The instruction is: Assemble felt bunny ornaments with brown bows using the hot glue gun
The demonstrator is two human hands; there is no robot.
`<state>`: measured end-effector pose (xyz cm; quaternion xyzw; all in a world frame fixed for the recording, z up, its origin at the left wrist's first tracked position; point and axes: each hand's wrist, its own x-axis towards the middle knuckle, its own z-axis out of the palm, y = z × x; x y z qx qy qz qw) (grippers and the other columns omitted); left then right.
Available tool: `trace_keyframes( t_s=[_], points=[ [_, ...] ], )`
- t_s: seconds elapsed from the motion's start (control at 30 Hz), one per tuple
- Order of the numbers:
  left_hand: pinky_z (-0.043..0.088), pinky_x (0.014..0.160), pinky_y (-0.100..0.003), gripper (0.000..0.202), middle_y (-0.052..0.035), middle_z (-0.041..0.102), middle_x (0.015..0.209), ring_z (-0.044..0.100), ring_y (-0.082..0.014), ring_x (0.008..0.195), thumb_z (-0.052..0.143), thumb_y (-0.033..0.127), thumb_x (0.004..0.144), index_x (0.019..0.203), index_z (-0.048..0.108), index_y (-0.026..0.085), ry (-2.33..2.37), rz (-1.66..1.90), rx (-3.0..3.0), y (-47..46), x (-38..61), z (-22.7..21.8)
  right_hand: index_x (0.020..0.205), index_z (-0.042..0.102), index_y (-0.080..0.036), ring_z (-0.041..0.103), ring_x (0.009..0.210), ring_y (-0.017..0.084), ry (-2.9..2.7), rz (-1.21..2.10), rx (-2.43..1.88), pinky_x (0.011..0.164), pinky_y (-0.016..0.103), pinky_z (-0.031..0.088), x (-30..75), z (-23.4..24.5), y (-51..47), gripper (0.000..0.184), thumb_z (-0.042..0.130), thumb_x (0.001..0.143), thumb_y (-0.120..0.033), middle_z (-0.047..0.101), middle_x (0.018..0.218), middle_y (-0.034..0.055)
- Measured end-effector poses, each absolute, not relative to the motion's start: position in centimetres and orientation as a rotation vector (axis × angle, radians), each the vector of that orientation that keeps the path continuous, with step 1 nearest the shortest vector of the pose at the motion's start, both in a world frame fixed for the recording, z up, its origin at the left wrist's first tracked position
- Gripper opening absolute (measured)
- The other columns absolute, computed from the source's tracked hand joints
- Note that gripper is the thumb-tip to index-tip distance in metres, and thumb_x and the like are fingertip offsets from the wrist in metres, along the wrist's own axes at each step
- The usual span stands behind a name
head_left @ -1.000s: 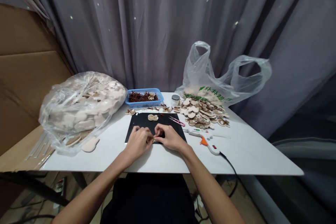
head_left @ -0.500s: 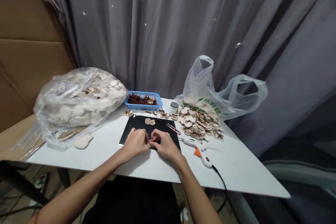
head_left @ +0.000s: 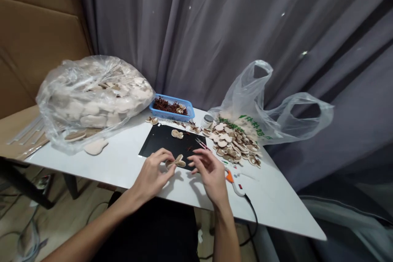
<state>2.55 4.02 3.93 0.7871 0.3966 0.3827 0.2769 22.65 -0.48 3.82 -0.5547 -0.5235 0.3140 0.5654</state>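
Between the thumb and fingers of my left hand point(head_left: 152, 172) is a brown and cream felt bunny piece point(head_left: 179, 162), its ears pointing right. My right hand point(head_left: 211, 177) hovers just to the right of it, fingers apart and curved, with nothing visible in them. Both hands are over the near edge of a black mat point(head_left: 156, 141). A second, cream bunny piece point(head_left: 177, 134) lies on the mat's far part. A small dark red bow point(head_left: 189, 148) rests nearer, and pink-handled thread snips point(head_left: 202, 144) lie at the mat's right edge.
A white glue gun point(head_left: 238, 189) with an orange trigger lies right of my right hand, its cord running off the table. Behind it are a heap of felt pieces point(head_left: 233, 145) and a plastic bag point(head_left: 245, 102). A blue basket point(head_left: 172, 115) holds dark red bows. A large filled bag point(head_left: 92, 106) stands left.
My hands, together before, have separated. The right has opened and moved right, while the left keeps the bunny piece, now in plain sight. A bow shows on the mat. The view has tilted.
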Motion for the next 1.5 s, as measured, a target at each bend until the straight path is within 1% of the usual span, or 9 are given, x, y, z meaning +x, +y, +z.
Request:
trace_keyframes(
  t_s=[0.13, 0.33, 0.8, 1.07, 1.17, 1.23, 1.33, 1.43, 1.5],
  points=[
    [0.054, 0.085, -0.031, 0.013, -0.005, 0.073, 0.101, 0.072, -0.0188, 0.092, 0.062, 0.023, 0.1, 0.093, 0.074, 0.021, 0.947, 1.134, 2.061, 2.9, 2.4, 3.2, 0.105, 0.074, -0.022, 0.074, 0.075, 0.022, -1.153, 0.982, -1.235, 0.062, 0.032, 0.063, 19.9, 3.6, -0.9, 0.04, 0.084, 0.084, -0.055, 0.077, 0.086, 0.0057],
    [0.056, 0.082, -0.03, 0.017, -0.0057, 0.075, 0.102, 0.073, -0.0178, 0.089, 0.063, 0.023, 0.101, 0.094, 0.078, 0.021, 0.897, 1.084, 2.057, 3.1, 2.0, 1.6, 0.087, 0.076, -0.019, 0.07, 0.069, 0.02, -1.071, 1.008, -1.246, 0.062, 0.031, 0.062, 18.5, 2.0, -0.6, 0.033, 0.086, 0.079, -0.05, 0.076, 0.082, 0.0059],
    [0.054, 0.082, -0.027, 0.023, -0.0044, 0.078, 0.099, 0.074, -0.018, 0.088, 0.065, 0.029, 0.1, 0.087, 0.084, 0.025, 0.909, 0.932, 1.988, 3.7, 1.9, 1.8, 0.084, 0.076, -0.015, 0.066, 0.057, 0.016, -0.953, 1.067, -1.232, 0.058, 0.029, 0.058, 18.1, 0.6, -0.5, 0.045, 0.089, 0.076, -0.057, 0.076, 0.074, 0.0065],
    [0.054, 0.08, -0.027, 0.025, -0.0055, 0.078, 0.092, 0.075, -0.0206, 0.085, 0.063, 0.033, 0.094, 0.079, 0.08, 0.022, 0.948, 0.964, 1.862, 3.5, 1.4, 2.3, 0.088, 0.076, -0.014, 0.065, 0.057, 0.015, -1.105, 1.073, -1.275, 0.057, 0.028, 0.054, 17.9, 0.7, 0.2, 0.06, 0.081, 0.076, -0.072, 0.074, 0.074, 0.0076],
    [0.053, 0.075, -0.028, 0.014, -0.0031, 0.077, 0.082, 0.074, -0.021, 0.078, 0.065, 0.025, 0.084, 0.075, 0.075, 0.022, 1.101, 1.0, 1.854, 3.7, 1.5, 1.7, 0.083, 0.077, -0.014, 0.064, 0.055, 0.017, -1.314, 1.129, -1.409, 0.054, 0.03, 0.055, 19.0, 1.5, 1.6, 0.063, 0.076, 0.077, -0.077, 0.073, 0.069, 0.0066],
    [0.052, 0.072, -0.029, 0.011, -0.0019, 0.077, 0.079, 0.073, -0.0209, 0.074, 0.063, 0.021, 0.078, 0.073, 0.073, 0.022, 1.167, 1.005, 1.851, 3.7, 1.5, 1.3, 0.081, 0.078, -0.014, 0.065, 0.057, 0.019, -1.378, 1.113, -1.492, 0.049, 0.029, 0.054, 20.7, 2.5, 3.4, 0.058, 0.078, 0.08, -0.072, 0.072, 0.069, 0.0063],
    [0.052, 0.071, -0.029, 0.014, -0.0021, 0.077, 0.08, 0.073, -0.0213, 0.074, 0.059, 0.021, 0.078, 0.073, 0.072, 0.022, 1.178, 1.012, 1.843, 3.8, 1.5, 1.2, 0.092, 0.078, -0.014, 0.07, 0.07, 0.02, -1.38, 0.928, -1.714, 0.051, 0.027, 0.055, 24.4, 4.3, 7.5, 0.042, 0.073, 0.095, -0.056, 0.074, 0.081, 0.0065],
    [0.051, 0.07, -0.03, 0.014, -0.0029, 0.077, 0.081, 0.073, -0.0222, 0.075, 0.059, 0.024, 0.079, 0.072, 0.071, 0.022, 1.172, 1.034, 1.839, 3.9, 1.4, 1.3, 0.12, 0.071, -0.016, 0.073, 0.093, 0.02, -1.336, 0.759, -1.966, 0.079, 0.037, 0.064, 27.8, 5.5, 12.2, 0.03, 0.071, 0.104, -0.041, 0.074, 0.114, 0.007],
    [0.051, 0.069, -0.029, 0.012, -0.003, 0.077, 0.082, 0.074, -0.0226, 0.077, 0.06, 0.026, 0.078, 0.071, 0.069, 0.022, 1.175, 1.04, 1.83, 3.9, 1.3, 1.4, 0.134, 0.066, -0.018, 0.072, 0.11, 0.025, -1.342, 0.695, -2.082, 0.092, 0.046, 0.063, 29.0, 5.5, 14.9, 0.037, 0.071, 0.104, -0.039, 0.069, 0.132, 0.0101]
  ],
)
